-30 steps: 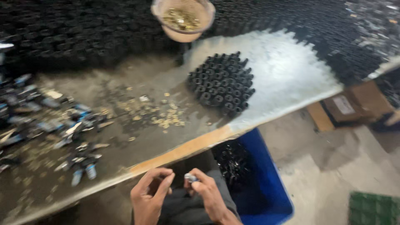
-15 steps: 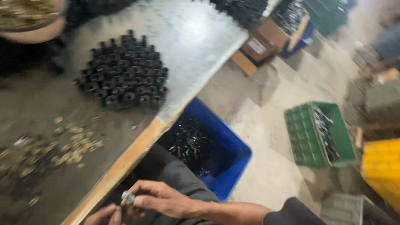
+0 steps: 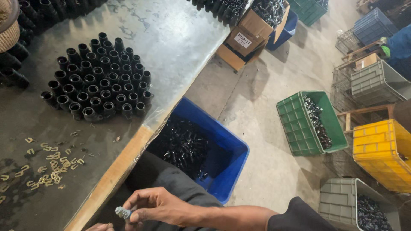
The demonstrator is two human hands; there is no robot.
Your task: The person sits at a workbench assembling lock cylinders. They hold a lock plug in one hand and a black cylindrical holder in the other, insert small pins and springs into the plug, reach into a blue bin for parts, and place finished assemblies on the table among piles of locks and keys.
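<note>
Right hand [image 3: 160,206] seen bare, no glove, no ring or watch visible. Forearm left uncovered up to elbow. Dark, near-black sleeve [image 3: 299,216] worn above it, cuff edge loosely rolled or pushed up. Left hand [image 3: 99,227] only partly seen at bottom edge, also bare. Dark grey trousers [image 3: 171,182] worn, cloth creased, seen just beyond hands.

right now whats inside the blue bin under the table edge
The blue bin holds a heap of small black parts. The table edge and the person's dark-clothed leg cover its near left side, so the contents there are hidden.
</note>
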